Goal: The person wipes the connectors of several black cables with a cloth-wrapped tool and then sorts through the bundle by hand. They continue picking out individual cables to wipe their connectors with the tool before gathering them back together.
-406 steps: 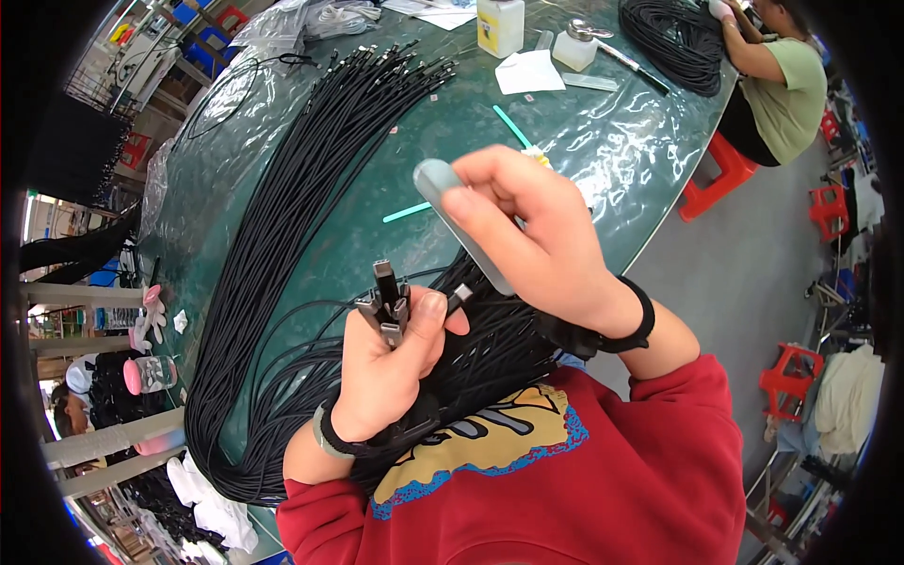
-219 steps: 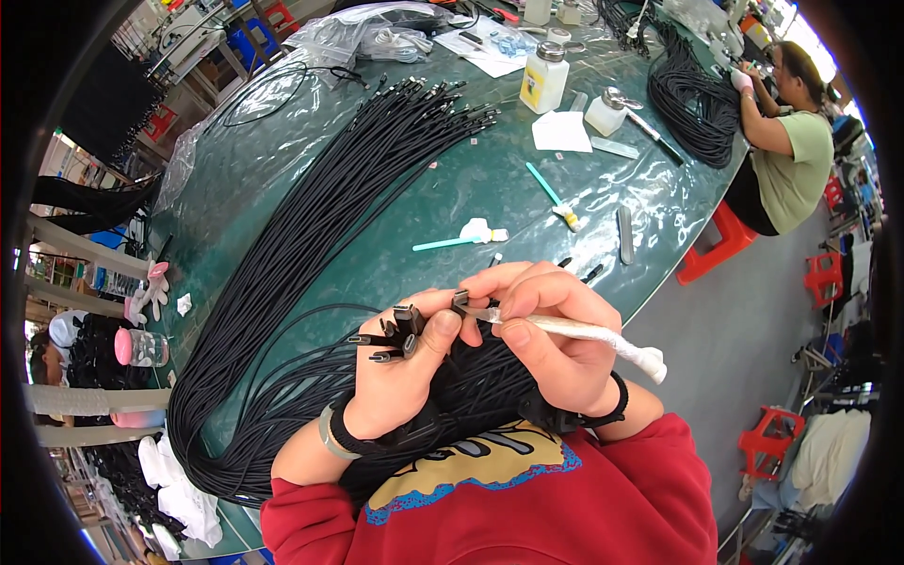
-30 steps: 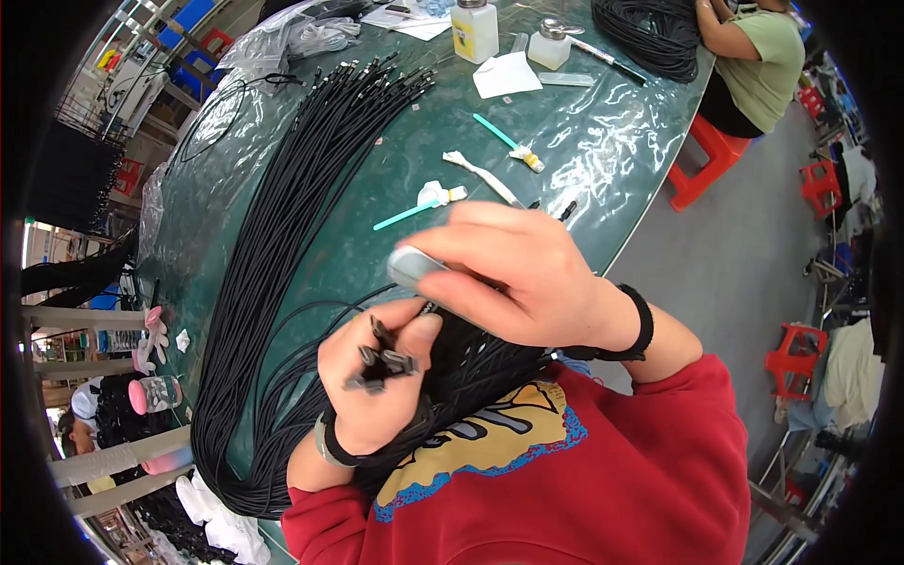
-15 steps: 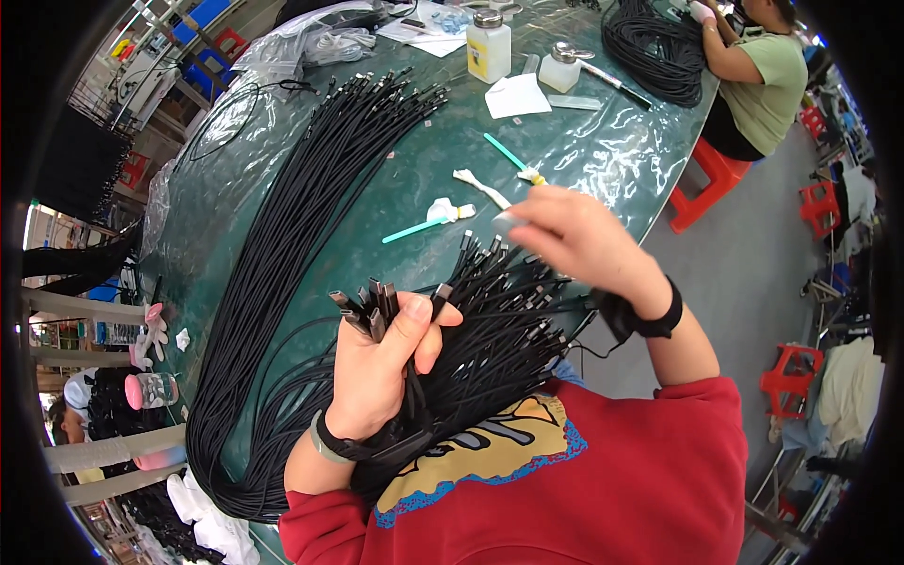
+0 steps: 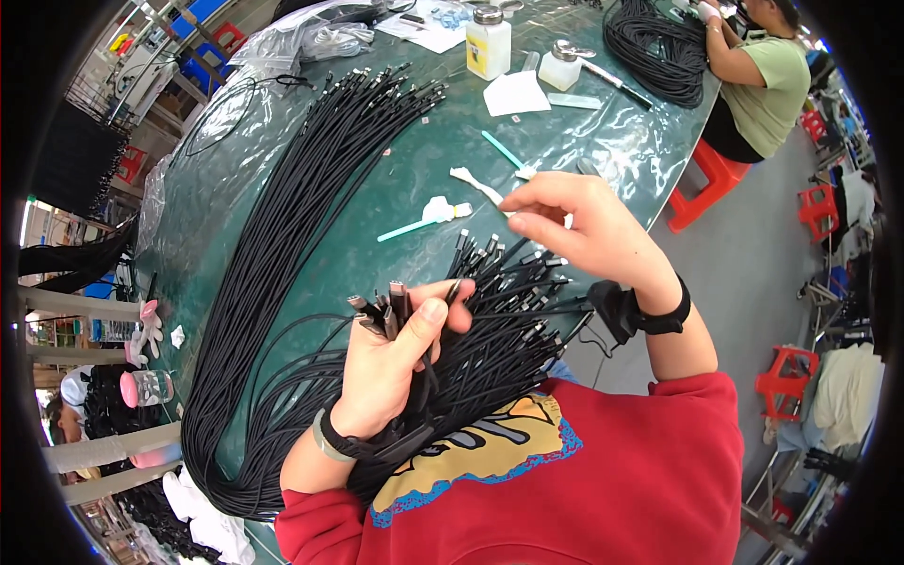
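Note:
My left hand (image 5: 391, 344) is closed round several black cables, whose flat metal connectors (image 5: 384, 306) stick up above the fist. One connector end (image 5: 455, 290) lies apart from these, between thumb and forefinger. My right hand (image 5: 589, 226) hovers over the table with fingers bent, thumb and forefinger slightly apart. Between their tips shows the end of a twisted white strip (image 5: 476, 185); whether they touch it, I cannot tell. A thick bundle of loose black cables (image 5: 499, 330) spreads below both hands, connectors pointing away from me.
A long cable bundle (image 5: 273, 217) curves along the left. Beyond my hands lie two turquoise sticks with white wads, one stick (image 5: 407, 231) nearer. Farther back stand a square bottle (image 5: 489, 45), a small jar (image 5: 560, 66) and coiled cables (image 5: 654, 52). A co-worker (image 5: 761, 85) sits at far right.
My left hand has shifted slightly right, and the single connector between its fingers has turned. My right hand has moved a little, its thumb and forefinger now spread farther apart.

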Motion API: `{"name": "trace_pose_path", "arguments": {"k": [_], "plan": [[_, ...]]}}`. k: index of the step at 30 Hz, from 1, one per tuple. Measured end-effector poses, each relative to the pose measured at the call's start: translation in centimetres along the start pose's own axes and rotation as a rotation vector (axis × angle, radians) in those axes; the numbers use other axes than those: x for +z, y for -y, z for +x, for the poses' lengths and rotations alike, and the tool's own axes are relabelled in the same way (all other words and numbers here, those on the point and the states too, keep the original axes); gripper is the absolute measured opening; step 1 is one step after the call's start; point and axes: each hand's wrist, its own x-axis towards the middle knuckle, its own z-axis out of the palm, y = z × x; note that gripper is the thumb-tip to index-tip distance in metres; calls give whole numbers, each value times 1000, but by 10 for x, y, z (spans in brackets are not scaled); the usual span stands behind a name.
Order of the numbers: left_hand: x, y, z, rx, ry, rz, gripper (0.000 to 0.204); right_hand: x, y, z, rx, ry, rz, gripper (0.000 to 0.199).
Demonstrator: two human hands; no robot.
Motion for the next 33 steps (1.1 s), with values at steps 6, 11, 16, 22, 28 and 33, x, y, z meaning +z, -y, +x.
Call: {"name": "trace_pose_path", "arguments": {"k": [6, 11, 16, 22, 28, 33], "plan": [[-7, 8, 9, -25, 52, -76, 28, 1, 15, 6, 21, -22, 129, 15], [-12, 11, 7, -122, 262, -145, 19, 23, 37, 2, -80, 249, 453, 16], [-10, 2, 5, -144, 222, -124, 10, 35, 35, 3, 21, 385, 622, 17], [-10, 2, 3, -143, 273, -54, 7, 36, 38, 6, 40, 449, 696, 14], [-14, 3, 3, -144, 215, -295, 8, 39, 23, 5, -109, 355, 764, 22], [-6, 4, -3, 12, 122, -49, 18, 37, 22, 6, -210, 337, 760, 27]]}}
